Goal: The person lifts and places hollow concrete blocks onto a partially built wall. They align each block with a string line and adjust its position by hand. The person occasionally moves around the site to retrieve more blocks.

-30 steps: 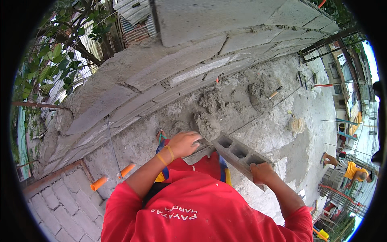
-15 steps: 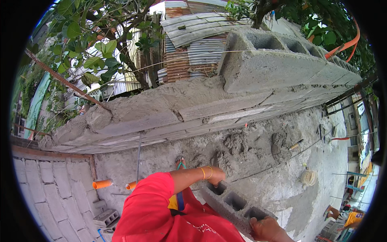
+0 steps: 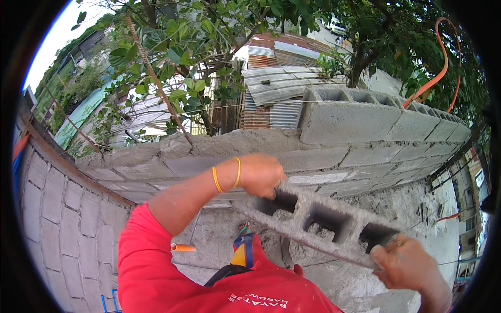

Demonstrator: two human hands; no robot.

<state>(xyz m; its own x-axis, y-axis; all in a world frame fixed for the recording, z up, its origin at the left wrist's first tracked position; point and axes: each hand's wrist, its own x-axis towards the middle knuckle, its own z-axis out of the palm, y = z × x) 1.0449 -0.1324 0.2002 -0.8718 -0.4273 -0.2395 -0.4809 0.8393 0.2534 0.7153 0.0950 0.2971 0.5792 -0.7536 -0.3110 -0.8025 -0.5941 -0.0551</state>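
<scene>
A grey concrete hollow block (image 3: 301, 213) hangs in front of me at a tilt, its left end higher and its cavities facing me. My left hand (image 3: 262, 176), with yellow bands on the wrist, is closed over the block's left end. At the other end my right hand (image 3: 406, 263) grips the rim, thumb on the near face. Beyond the block runs a low block wall (image 3: 318, 159) with rough wet-looking mortar (image 3: 229, 145) along its top. A laid hollow block (image 3: 347, 122) stands on that wall, heading a row to the right.
A rusty steel bar (image 3: 156, 81) rises from the wall top at left. An orange hose (image 3: 441, 62) loops over the laid blocks. An orange pipe stub (image 3: 183, 248) sticks out below. Another block wall (image 3: 68, 229) stands at left. Trees and corrugated roofing (image 3: 284, 86) lie beyond.
Both hands have lifted the hollow block from low beside my body up toward the wall. My view has tilted up, showing more beyond the wall.
</scene>
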